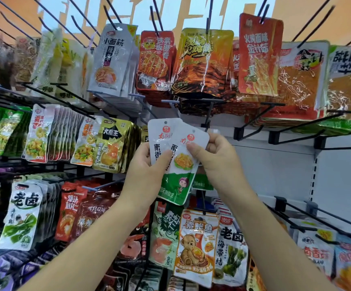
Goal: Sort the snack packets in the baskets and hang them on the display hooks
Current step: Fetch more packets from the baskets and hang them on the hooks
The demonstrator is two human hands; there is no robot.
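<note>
- The left hand [147,171] grips the two white-and-green snack packets from the left side. Its thumb lies across the print, so part of the text is covered.
- The right hand [216,162] pinches the upper right part of the front packet [184,162] between thumb and fingers.
- The rear packet [160,133] shows only its top and left edge; the rest is behind the front one.
- A green strip [202,183] shows under the right hand. I cannot tell if it is a third packet.
- Both packets are held in the air before the rack, their hang holes just under a black hook [210,113].
- Full rows of packets hang around: a grey packet [111,59] and an orange packet [202,61] above, a bear packet [197,244] below.
- On the right, the white back panel [275,164] shows behind the hooks.
- The packets at the frame edges are blurred and cut off.
</note>
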